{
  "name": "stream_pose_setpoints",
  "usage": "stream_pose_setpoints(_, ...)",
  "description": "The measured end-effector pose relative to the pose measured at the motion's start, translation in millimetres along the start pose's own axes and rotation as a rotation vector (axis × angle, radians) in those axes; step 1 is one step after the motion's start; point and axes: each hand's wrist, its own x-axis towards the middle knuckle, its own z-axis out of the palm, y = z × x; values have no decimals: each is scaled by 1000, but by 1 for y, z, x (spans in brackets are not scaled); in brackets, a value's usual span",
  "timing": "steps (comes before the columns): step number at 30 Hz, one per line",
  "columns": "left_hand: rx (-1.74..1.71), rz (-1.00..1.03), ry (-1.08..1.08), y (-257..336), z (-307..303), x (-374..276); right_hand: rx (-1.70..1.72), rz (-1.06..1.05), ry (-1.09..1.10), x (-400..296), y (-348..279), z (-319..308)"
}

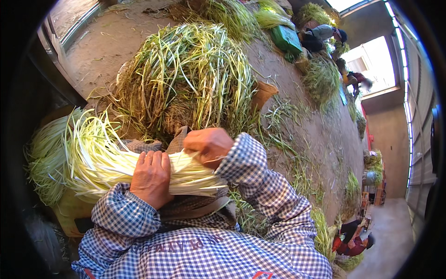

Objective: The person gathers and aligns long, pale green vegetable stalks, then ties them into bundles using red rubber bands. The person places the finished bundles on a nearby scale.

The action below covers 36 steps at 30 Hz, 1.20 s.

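Note:
A thick bundle of pale yellow-green leafy stalks (pixel 115 169) lies across my lap, its loose leaf ends to the left and its stem ends to the right. Flat across the middle of the bundle rests my left hand (pixel 152 178), its fingers pressed together on the stalks. My right hand (pixel 209 144), slightly blurred, is curled over the bundle's upper edge near the stem ends. A thin strand shows at its wrist side; whether the fingers grip a strand or stalks is hidden. Both arms wear blue-and-white checked sleeves.
A large heap of green and brown stalks (pixel 188 80) stands in front of me. More pale stalks (pixel 48 160) lie at the left. Scattered leaves (pixel 285 111) litter the floor. A green sack (pixel 285 39) and several people working among other heaps are farther off.

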Motion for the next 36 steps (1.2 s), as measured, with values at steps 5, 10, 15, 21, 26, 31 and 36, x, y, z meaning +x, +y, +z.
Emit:
stream_pose_setpoints(5,-71,-19,-63,1,-4,4,-85,267,498,-83,34,-11)
stream_pose_setpoints(10,-56,-19,-79,4,-10,5,703,1203,711,-220,52,36)
stream_pose_setpoints(15,-61,-49,-135,4,-13,5,346,1377,-74,-271,14,91)
stream_pose_setpoints(21,-26,-23,-46,3,-8,1,267,680,496,-174,-39,23)
stream_pose_setpoints(26,-41,3,-33,0,-5,2,-241,89,506,-58,-92,-3)
stream_pose_setpoints(31,-52,56,103,-2,1,3,-526,151,460,-14,-93,46)
stream_pose_setpoints(36,-40,38,106,1,-2,3,-516,170,419,-41,-99,45)
